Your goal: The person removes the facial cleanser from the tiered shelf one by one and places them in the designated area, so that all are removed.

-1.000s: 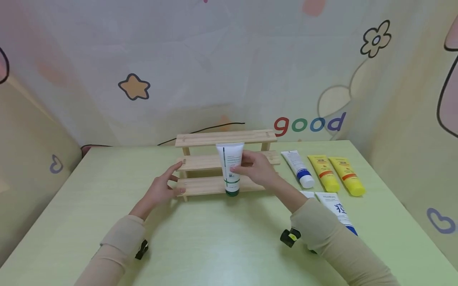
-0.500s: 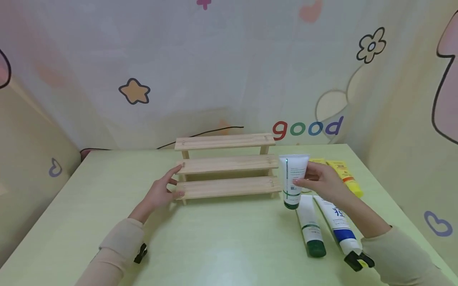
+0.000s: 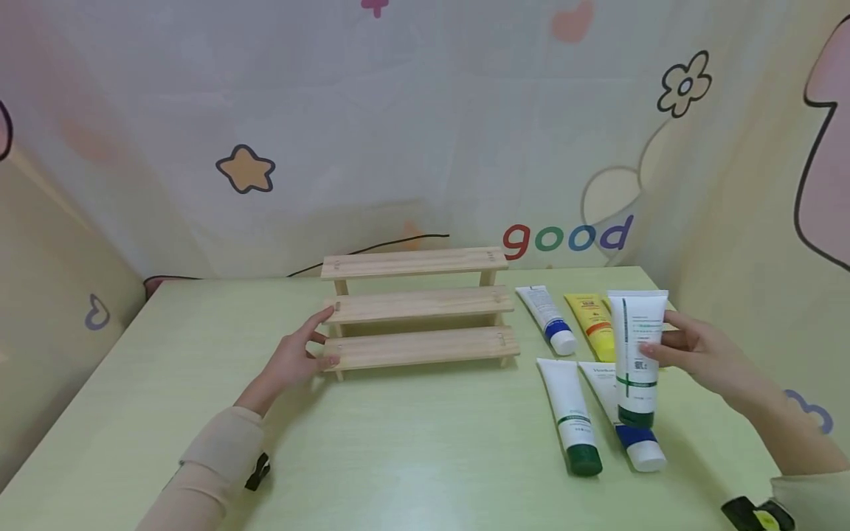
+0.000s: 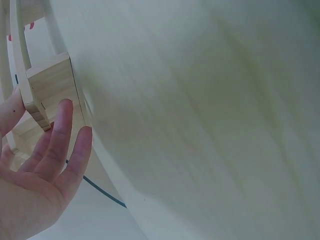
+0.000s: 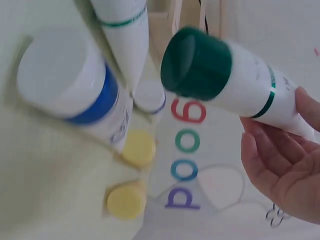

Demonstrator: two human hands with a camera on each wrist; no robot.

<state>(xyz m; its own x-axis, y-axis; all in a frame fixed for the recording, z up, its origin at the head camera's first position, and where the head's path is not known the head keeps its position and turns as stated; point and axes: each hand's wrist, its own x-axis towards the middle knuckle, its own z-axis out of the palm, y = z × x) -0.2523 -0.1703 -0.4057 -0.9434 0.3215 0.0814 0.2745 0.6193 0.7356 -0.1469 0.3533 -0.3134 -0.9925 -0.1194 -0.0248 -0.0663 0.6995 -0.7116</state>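
Observation:
My right hand [image 3: 704, 354] pinches a white tube with a green cap [image 3: 637, 361] between thumb and fingers. The tube is held upright, cap down, over the right side of the table, and overlaps a yellow tube and a white-and-blue one in the head view. In the right wrist view its green cap [image 5: 197, 64] points toward the lying tubes. At the left end of a three-tier wooden rack [image 3: 421, 350], my left hand [image 3: 292, 363] holds the frame, thumb at the lowest shelf and index finger at the middle one. The left wrist view shows the other fingers [image 4: 60, 135] extended beside the shelf end.
On the table right of the rack lie a white tube with a blue band [image 3: 547, 321], a yellow tube [image 3: 593, 328], another green-capped white tube [image 3: 569, 413] and a larger white-and-blue tube [image 3: 643, 451]. A patterned cloth [image 3: 358, 133] hangs behind the table.
My right hand has carried the green-capped tube from in front of the rack, rightward and toward me, to above the lying tubes. My left hand stays at the rack's left end.

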